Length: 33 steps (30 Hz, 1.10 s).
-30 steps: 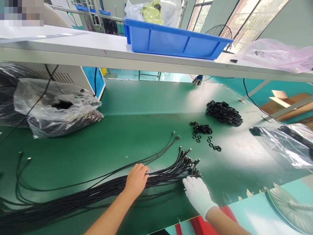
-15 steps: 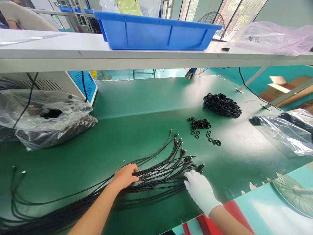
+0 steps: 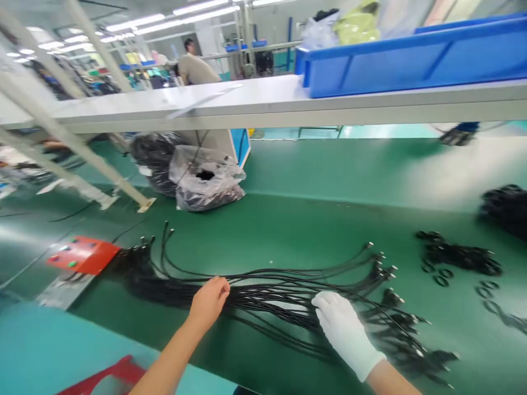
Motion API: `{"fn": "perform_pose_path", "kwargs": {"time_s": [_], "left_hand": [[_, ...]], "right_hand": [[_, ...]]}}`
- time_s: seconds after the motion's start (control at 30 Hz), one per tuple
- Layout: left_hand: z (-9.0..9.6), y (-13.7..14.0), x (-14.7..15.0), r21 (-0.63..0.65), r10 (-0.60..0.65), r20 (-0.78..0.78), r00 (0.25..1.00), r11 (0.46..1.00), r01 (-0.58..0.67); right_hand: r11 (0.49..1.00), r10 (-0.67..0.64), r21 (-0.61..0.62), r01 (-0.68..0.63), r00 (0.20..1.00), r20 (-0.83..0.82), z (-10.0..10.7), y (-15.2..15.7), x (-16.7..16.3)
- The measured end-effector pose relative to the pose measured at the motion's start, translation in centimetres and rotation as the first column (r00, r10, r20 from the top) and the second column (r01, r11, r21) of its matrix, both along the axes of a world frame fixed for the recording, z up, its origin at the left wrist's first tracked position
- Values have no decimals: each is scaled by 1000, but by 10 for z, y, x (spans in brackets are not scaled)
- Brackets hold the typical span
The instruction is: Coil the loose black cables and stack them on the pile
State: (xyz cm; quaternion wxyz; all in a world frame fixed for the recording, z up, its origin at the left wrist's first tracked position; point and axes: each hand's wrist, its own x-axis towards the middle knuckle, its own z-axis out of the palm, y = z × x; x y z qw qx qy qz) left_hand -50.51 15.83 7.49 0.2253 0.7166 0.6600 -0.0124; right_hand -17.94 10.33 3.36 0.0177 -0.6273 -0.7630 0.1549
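A long bundle of black cables [image 3: 272, 299] with metal-tipped plugs lies across the green worktable. My bare left hand [image 3: 209, 302] is closed around the middle of the bundle. My right hand [image 3: 342, 329], in a white glove, has its fingers closed on the cables short of the right-hand plugs, the fingertips partly hidden among them. Plug ends [image 3: 401, 318] fan out beyond the glove, blurred. At the left, the other plug ends lie by a red fixture [image 3: 86, 255] with green buttons. Small black rings [image 3: 442, 277] and a loose pile [image 3: 461, 255] lie to the right.
A shelf [image 3: 247, 112] crosses above the table, carrying a blue bin [image 3: 403, 60]. Under it sit clear plastic bags [image 3: 209, 181] with dark contents and a blue-sided box [image 3: 240, 145]. Slanted metal posts [image 3: 90, 159] stand at left. A larger black pile [image 3: 506, 208] is at right. Another person [image 3: 197, 66] is in the background.
The view has turned left, bringing the red fixture and cable far ends into sight. My right hand has moved back from the plug ends along the cables toward my left hand.
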Motion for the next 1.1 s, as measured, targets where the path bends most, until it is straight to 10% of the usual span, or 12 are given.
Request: {"fn": "perform_pose_path", "kwargs": {"time_s": [0.37,0.53,0.7,0.9,1.1], "left_hand": [[-24,-74,-46,-38,248,61,967,968,-246],[-22,-61,-156,-81,709,11,706,704,-706],[-51,-30,-220,-241,875,52,482,479,-844],[-66,-28,-252,-376,926,82,368,370,-849],[-72,-13,-278,-332,920,70,384,385,-861]], "right_hand": [[977,212,-41,-211,977,9,-15,54,-142],[951,283,-129,-281,959,1,-10,62,-187],[924,281,-268,-272,960,-7,-18,74,-221],[939,183,-298,-172,983,9,-9,95,-230],[924,161,-345,-163,986,-33,-14,85,-278]]}}
